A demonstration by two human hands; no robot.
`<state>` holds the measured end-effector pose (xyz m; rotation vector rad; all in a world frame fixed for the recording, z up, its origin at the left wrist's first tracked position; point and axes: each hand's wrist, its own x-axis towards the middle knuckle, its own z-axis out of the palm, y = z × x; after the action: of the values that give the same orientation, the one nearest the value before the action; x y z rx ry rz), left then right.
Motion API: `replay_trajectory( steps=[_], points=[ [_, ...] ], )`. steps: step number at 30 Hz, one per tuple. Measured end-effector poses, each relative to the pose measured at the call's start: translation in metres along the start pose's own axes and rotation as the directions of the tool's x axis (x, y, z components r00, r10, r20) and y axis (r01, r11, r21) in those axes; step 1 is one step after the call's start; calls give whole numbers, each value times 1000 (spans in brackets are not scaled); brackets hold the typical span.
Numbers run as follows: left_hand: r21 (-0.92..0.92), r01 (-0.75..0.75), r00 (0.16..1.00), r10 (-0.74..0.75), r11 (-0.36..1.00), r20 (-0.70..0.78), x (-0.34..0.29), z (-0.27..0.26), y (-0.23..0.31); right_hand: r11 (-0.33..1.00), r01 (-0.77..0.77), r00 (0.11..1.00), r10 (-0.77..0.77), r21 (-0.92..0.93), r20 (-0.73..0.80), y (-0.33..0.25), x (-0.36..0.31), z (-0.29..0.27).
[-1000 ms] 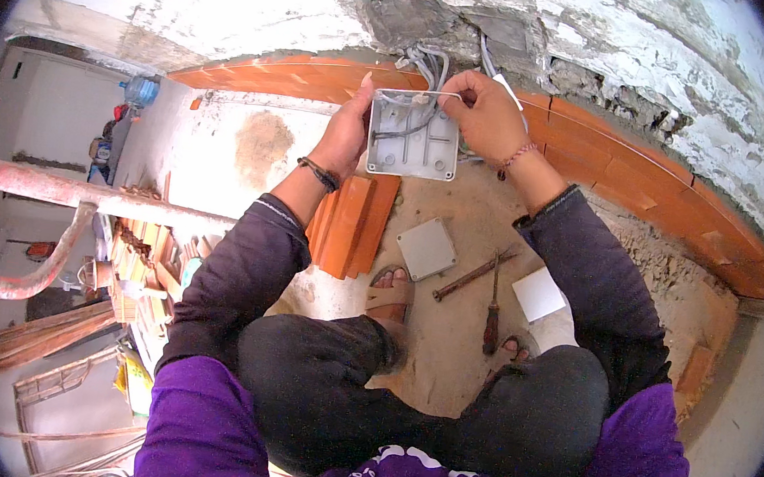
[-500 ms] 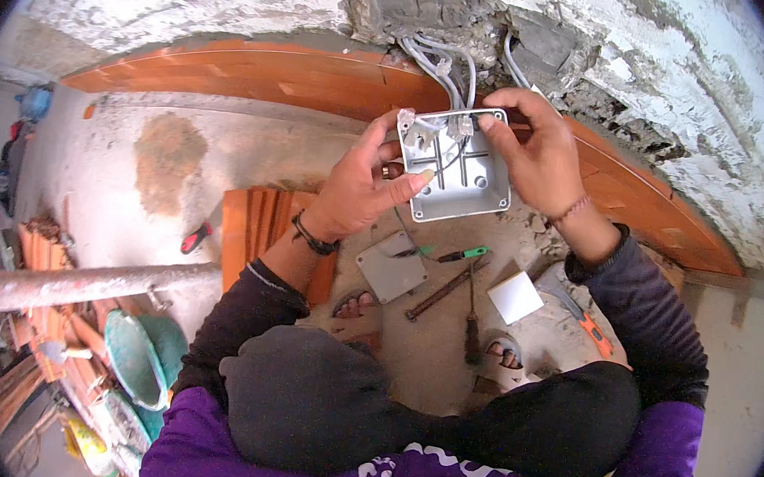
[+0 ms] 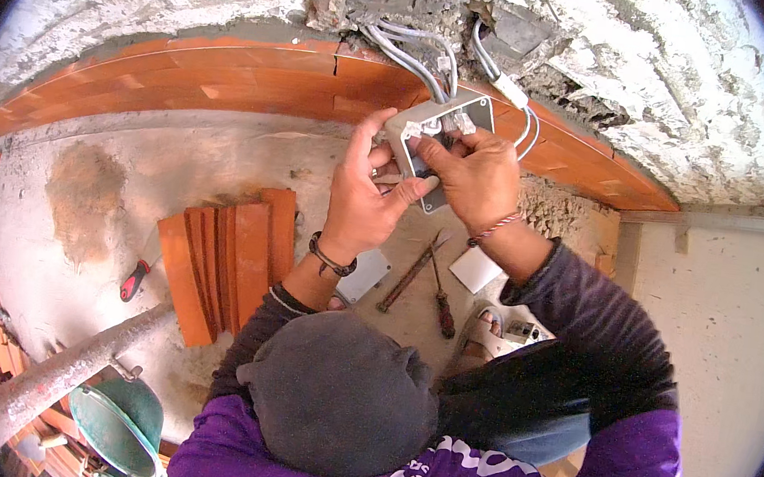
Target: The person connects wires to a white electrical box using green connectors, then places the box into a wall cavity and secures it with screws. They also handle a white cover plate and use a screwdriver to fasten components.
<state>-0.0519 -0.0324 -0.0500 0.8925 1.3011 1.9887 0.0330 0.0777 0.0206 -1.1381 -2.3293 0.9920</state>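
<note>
There were two bare hands [image 3: 482,186], one grey square plastic box [image 3: 426,113], one white square panel [image 3: 475,269], one flat grey plastic cover [image 3: 366,277], one brown metal bar [image 3: 404,281] and one red-and-black-handled tool [image 3: 131,285].

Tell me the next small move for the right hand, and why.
I'd ease what looks like a clear connector a little further into the grey junction box with the right hand. That hand is already working right at it, the connector sits by the upper rim where the grey cables enter, and the left hand grips the box's left side, which should steady it.
</note>
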Motion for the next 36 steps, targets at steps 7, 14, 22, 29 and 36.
replay_trajectory(
  steps=[7,14,22,29,36],
  points=[
    [-43,58,998,-57,997,8,0,-9,-2,996,-57,998,57,73,-1,4,-1,12],
    [-129,78,993,-65,989,103,5,-18,-1,988,-104,981,83,113,174,-4,-14,-35],
    [-11,-144,988,145,989,52,27,-20,14,998,24,965,-39,61,259,-25,-30,-82],
    [121,-183,981,174,976,81,40,-20,20,694,603,776,-625,-393,87,-67,4,-48],
    [-37,-6,998,8,999,66,38,-24,30,590,654,738,-634,-473,230,-47,2,-48]
  ],
)
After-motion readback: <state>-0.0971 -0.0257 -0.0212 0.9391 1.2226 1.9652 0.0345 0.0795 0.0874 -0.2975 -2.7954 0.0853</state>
